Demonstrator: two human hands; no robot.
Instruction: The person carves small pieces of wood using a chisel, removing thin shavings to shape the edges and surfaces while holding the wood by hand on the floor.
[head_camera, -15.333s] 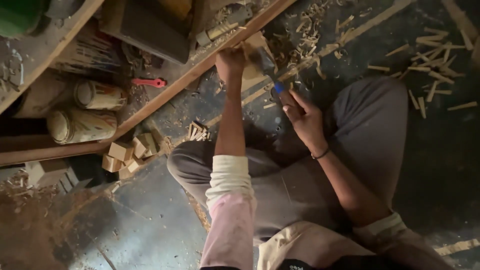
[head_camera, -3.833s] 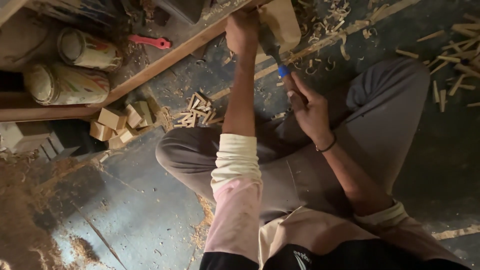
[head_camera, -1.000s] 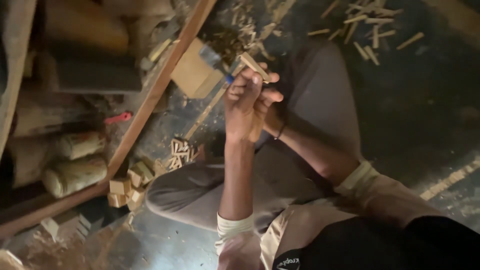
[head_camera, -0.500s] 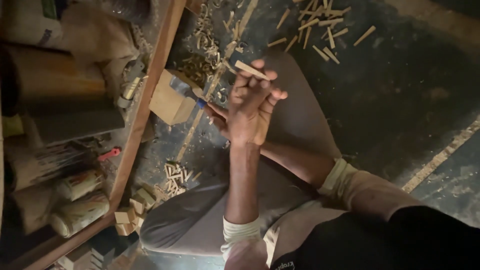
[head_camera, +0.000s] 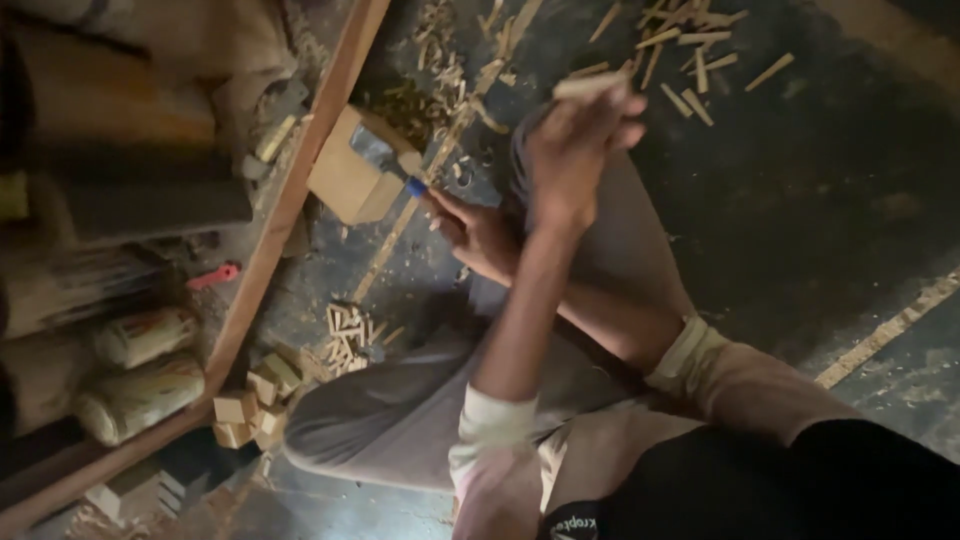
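My left hand (head_camera: 572, 150) is raised over my knee and shut on a short pale wooden stick (head_camera: 588, 86). Below it and to the left, my right hand (head_camera: 480, 236) grips the handle of a chopping blade (head_camera: 378, 150) with a blue collar. The blade rests on a light wooden block (head_camera: 345, 185) on the floor. I sit with my legs folded in grey trousers (head_camera: 400, 420).
A long wooden beam (head_camera: 290, 200) runs diagonally at the left, with rolled bundles (head_camera: 140, 395) and a red tool (head_camera: 213, 276) behind it. Small wood blocks (head_camera: 250, 405) and cut sticks (head_camera: 345, 335) lie near my knee. Several split sticks (head_camera: 690, 60) scatter over the dark floor.
The view has swung round. My left hand lifted a stick away from the block and holds it high, while my right hand lowered the blade onto the block.
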